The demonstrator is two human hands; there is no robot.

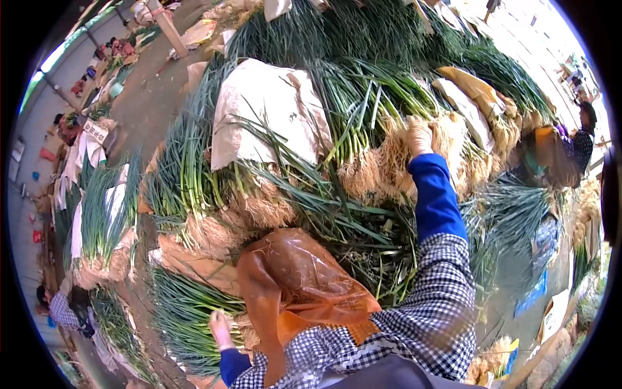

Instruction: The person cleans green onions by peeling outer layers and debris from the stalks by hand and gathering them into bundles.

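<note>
My right hand [420,135] reaches out ahead, its fingers closed around green onions [395,97] just above their pale, shaggy roots [447,139]. How many stalks it grips is hidden. My left hand [221,329] is low on the left, over another pile of green onions [184,314]. Its fingers are drawn together, and what they hold, if anything, cannot be made out. Between my arms, an orange-brown plastic apron [304,266] covers my lap.
A white sack [269,113] lies across the onion heap ahead. Loose dark leaves [382,243] lie beside my right arm. A yellow-brown sack [470,87] rests farther right. Another person [580,142] is at the right, and one more person [65,308] at the left. A wooden post [166,29] stands behind.
</note>
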